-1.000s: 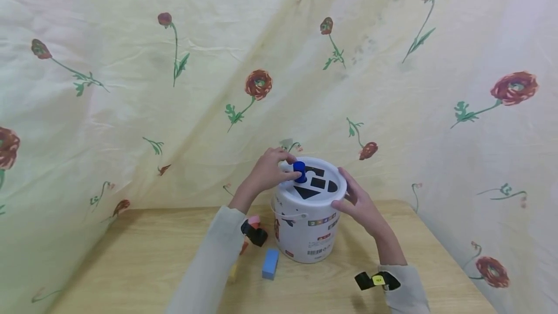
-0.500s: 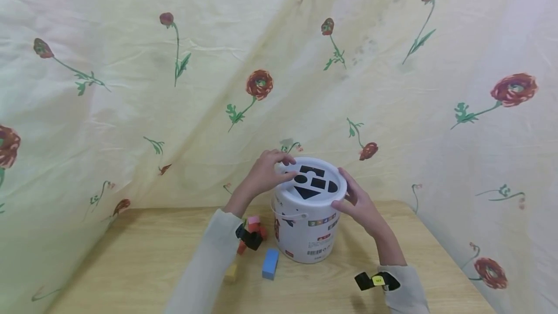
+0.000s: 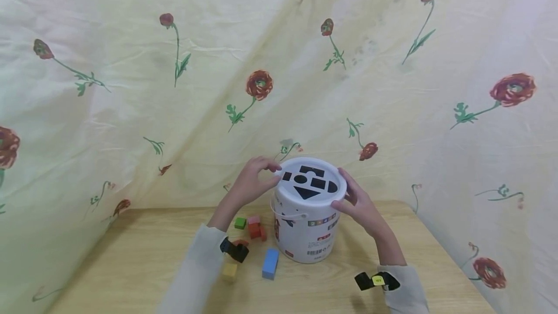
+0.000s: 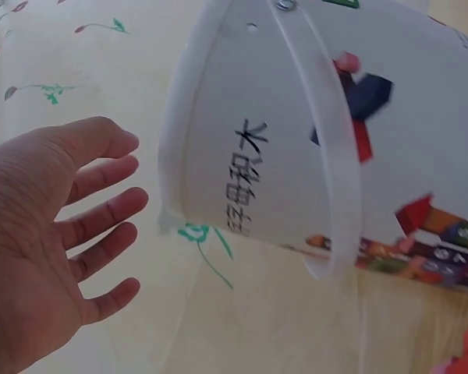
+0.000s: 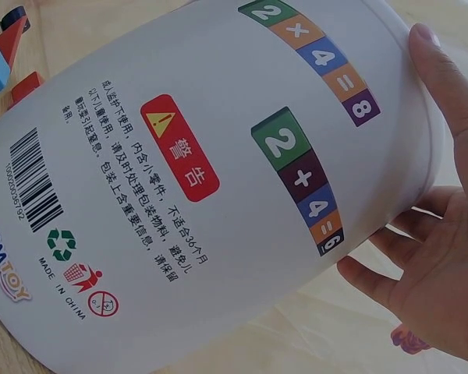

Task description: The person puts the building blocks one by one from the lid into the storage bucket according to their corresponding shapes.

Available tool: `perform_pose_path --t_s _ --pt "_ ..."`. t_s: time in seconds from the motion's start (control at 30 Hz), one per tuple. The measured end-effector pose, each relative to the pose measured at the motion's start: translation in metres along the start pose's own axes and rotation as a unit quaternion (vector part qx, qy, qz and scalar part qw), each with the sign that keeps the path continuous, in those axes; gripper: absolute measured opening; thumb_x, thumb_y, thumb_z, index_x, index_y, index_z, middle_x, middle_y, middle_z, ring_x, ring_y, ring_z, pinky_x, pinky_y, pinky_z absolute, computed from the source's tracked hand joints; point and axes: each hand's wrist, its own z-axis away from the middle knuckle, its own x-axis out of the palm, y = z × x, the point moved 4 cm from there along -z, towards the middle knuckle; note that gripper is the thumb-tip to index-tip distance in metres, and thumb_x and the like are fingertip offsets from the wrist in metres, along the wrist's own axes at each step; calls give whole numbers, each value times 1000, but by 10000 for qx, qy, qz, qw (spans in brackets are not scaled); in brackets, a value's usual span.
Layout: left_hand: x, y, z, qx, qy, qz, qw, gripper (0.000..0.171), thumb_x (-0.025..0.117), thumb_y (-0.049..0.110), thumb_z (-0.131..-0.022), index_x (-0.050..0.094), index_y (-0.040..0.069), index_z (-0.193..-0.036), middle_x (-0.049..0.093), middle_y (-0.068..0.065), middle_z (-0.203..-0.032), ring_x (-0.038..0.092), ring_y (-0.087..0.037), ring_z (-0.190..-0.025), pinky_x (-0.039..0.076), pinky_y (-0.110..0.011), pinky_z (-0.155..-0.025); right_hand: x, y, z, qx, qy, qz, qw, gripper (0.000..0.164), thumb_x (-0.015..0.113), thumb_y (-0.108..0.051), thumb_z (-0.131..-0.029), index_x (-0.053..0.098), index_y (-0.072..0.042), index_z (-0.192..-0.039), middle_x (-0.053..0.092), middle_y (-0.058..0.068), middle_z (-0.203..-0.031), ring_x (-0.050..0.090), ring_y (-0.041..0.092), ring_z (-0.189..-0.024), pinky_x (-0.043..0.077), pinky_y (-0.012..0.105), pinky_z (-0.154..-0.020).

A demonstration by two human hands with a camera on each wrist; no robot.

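Upright bucket (image 3: 307,241) gripped by right hand (image 3: 359,205), empty left hand (image 3: 254,178) beside it

Bucket: white, on wooden table (image 3: 152,256), toward far edge. Lid (image 3: 323,195) on, black cut-outs incl. circle, triangle, half-round, notched bar. Thin white handle (image 4: 327,117) hangs down the bucket's side. Print: Chinese text, barcode, red warning label (image 5: 179,148), number sums.

Right hand: fingers curved round the right of the rim, thumb on near side, fingers on far side. Holding the bucket.

Left hand: thumb and fingers spread, loosely bent, holding nothing; just left of the lid edge, apart from it in left wrist view.

Blocks on table, left of bucket: blue block (image 3: 270,264) lying just beside its base; yellow block (image 3: 229,271) further left, near the sleeve; red blocks (image 3: 255,229) with pink block (image 3: 254,219) behind; green block (image 3: 240,223) just left of those. One more orange-red piece (image 3: 240,242), part hidden by left wrist strap (image 3: 234,250).

Right wrist strap (image 3: 376,281): black, yellow tag. Grey sleeves. Behind: pale floral cloth (image 3: 209,62), red flowers.
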Motion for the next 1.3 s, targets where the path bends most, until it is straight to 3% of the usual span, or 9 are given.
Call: perform_pose_path --t_s 0.3,0.53,0.77,1.03,1.3 --pt "-7 -27 22 -68 366 362 9987 27 71 18 -95 70 10 -120 69 -9 -119 61 -25 -115 49 -47 -104 0 0 -1 -4 -10 8 10000 91 70 -16 -93 14 -20 -165 14 11 -172 20 48 -154 25 70 -116" --pt "1 -58 39 -364 382 596 9968 26 70 13 -95 70 9 -121 69 -12 -119 61 -32 -115 45 -54 -104 1 1 0 -13 -7 -29 10000 90 70 -15 -94 14 -19 -165 15 12 -171 20 48 -153 24 70 -116" --pt "20 -81 51 -474 0 298 9984 25 69 12 -94 72 9 -118 71 -8 -116 62 -24 -109 49 -53 -100 0 1 -1 -7 -13 -76 10000 91 70 -14 -93 14 -19 -165 14 12 -172 19 49 -153 23 72 -115" --pt "45 -102 64 -750 -590 -189 9953 25 73 14 -90 73 9 -114 70 -12 -113 59 -34 -110 51 -51 -95 0 1 -1 0 -11 -99 10000 91 70 -13 -93 14 -18 -165 15 13 -171 19 49 -153 23 72 -115" --pt "61 -109 76 -416 -789 -986 9911 29 82 20 -83 74 8 -109 66 -8 -113 56 -28 -108 47 -49 -93 -1 2 -2 -25 -21 -64 10000 91 70 -13 -94 14 -18 -165 15 13 -171 21 50 -153 24 71 -115"
